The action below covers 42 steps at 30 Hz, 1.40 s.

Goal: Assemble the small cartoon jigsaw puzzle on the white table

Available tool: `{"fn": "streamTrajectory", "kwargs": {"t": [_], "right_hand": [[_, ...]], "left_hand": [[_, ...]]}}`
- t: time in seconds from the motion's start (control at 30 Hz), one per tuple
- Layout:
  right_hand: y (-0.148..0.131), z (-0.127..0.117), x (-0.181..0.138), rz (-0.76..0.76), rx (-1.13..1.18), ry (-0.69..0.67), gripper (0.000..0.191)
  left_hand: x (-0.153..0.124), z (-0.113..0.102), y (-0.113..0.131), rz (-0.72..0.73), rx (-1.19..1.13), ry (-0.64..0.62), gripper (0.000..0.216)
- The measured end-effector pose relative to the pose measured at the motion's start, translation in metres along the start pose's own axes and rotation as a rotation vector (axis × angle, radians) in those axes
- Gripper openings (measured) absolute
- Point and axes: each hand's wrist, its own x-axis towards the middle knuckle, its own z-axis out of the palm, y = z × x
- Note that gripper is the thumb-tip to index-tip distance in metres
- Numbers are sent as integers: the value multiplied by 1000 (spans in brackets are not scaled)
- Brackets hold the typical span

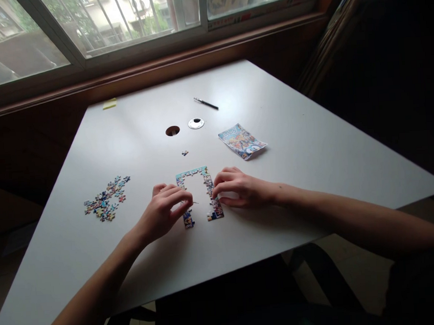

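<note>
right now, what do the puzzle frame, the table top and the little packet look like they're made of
Puzzle frame: likely printed cardboard; thin interlocking pieces with a colourful, fairly matt face.
Table top: smooth white laminate or painted board, judging by its even, soft sheen; which one is unclear.
Packet: thin glossy plastic film or coated paper, crinkled, with light glinting off its print.
</note>
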Motion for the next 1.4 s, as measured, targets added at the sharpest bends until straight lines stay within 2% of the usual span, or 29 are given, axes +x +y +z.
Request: {"fn": "streamTrajectory", "kwargs": {"t": [0.17,0.37,0.83,1.4], "right_hand": [[-8,-6,0,-28,15,-62,15],[-16,-7,0,-84,43,-101,13],[-15,-5,-1,-114,8,-141,21],[-16,-6,-1,-95,19,-145,19]], "left_hand": [[-8,7,9,88,52,-34,9],[-9,11,16,150,44,-13,7],[-6,14,18,179,15,-19,4],[-8,16,18,190,32,-37,6]]}}
